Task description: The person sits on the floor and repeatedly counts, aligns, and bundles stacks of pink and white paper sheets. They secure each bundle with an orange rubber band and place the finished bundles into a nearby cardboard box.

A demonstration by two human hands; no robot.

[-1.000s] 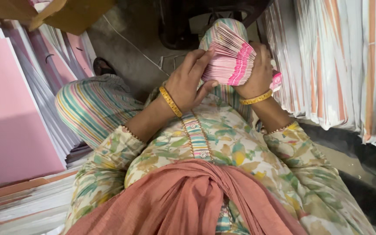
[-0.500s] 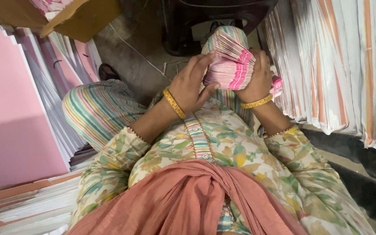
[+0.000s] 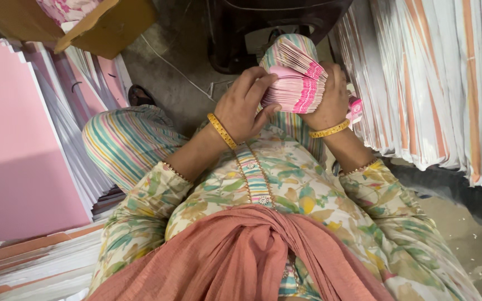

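Both hands hold a thick stack of pink and white paper sheets [image 3: 297,83] above my lap, its pink-edged side fanned out toward the right. My left hand [image 3: 246,106] grips the near left side with the fingers curled over the top sheet. My right hand [image 3: 330,100] clasps the right end from below and behind. Each wrist carries a gold bangle. I sit with knees in striped trousers, a flowered tunic and a rust-coloured scarf below the hands.
Tall piles of pink and white sheets [image 3: 23,145] stand at the left. More stacked sheets with orange stripes [image 3: 436,83] rise at the right. A brown cardboard box [image 3: 101,22] sits top left, a dark plastic stool [image 3: 269,22] ahead, grey concrete floor [image 3: 174,72] between.
The stack has stayed in both hands. My left fingers have shifted over the top sheet, and the view has drifted slightly so the box and stool show more.
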